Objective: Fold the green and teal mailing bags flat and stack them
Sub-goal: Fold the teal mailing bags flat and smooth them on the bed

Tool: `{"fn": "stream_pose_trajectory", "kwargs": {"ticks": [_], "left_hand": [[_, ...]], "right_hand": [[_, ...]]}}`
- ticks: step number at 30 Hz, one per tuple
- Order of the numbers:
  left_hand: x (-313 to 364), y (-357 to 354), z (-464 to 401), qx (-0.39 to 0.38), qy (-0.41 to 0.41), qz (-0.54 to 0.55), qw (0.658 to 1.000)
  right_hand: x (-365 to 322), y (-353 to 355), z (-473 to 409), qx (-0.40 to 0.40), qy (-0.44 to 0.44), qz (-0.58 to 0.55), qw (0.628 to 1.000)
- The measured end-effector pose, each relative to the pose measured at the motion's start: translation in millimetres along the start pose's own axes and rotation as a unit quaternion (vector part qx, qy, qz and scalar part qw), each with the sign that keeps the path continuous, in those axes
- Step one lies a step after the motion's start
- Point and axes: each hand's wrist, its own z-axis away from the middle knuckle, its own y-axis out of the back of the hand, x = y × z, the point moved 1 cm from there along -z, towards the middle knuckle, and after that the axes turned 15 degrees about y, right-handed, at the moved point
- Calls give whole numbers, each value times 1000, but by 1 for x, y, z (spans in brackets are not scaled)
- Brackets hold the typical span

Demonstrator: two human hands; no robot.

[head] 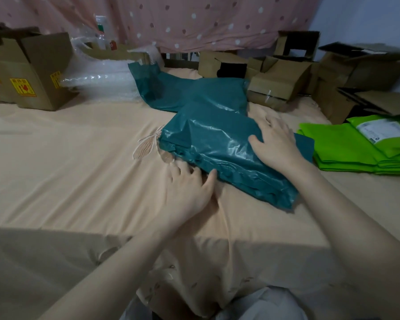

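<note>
At the upper left of the frame an open cardboard box [30, 72] with yellow warning stickers stands on the peach bedsheet [67, 172], and just to its right lies a heap of clear bubble wrap [102, 79] below the pink dotted curtain [194, 19]. Lower, left of centre, the left hand [189, 185] lies palm down on the sheet with its fingers spread and straight, the fingertips touching the near left edge of the folded teal mailing bags [213, 144]; it clasps nothing. That glossy teal stack sits at the middle of the frame, and more teal bags [183, 88] lie unfolded behind it toward the upper centre. The right hand [277, 144] rests flat on top of the stack's right part, fingers extended and apart, pressing rather than gripping. Further right, at the upper right, several opened brown cartons [286, 75] crowd together. Below them, at the right edge, a neat stack of bright green mailing bags [346, 148] lies on the sheet, one bearing a white label [383, 131].
</note>
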Motion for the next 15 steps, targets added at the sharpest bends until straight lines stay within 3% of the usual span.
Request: {"fn": "stream_pose_trajectory", "kwargs": {"ticks": [5, 9, 15], "left_hand": [[21, -8, -6, -77, 3, 81, 994], [43, -1, 0, -133, 15, 263, 955], [65, -3, -3, -148, 8, 387, 910]], "right_hand": [[9, 2, 16, -37, -40, -15, 998], [8, 6, 23, -32, -55, 2, 998], [9, 14, 35, -13, -70, 15, 997]]}}
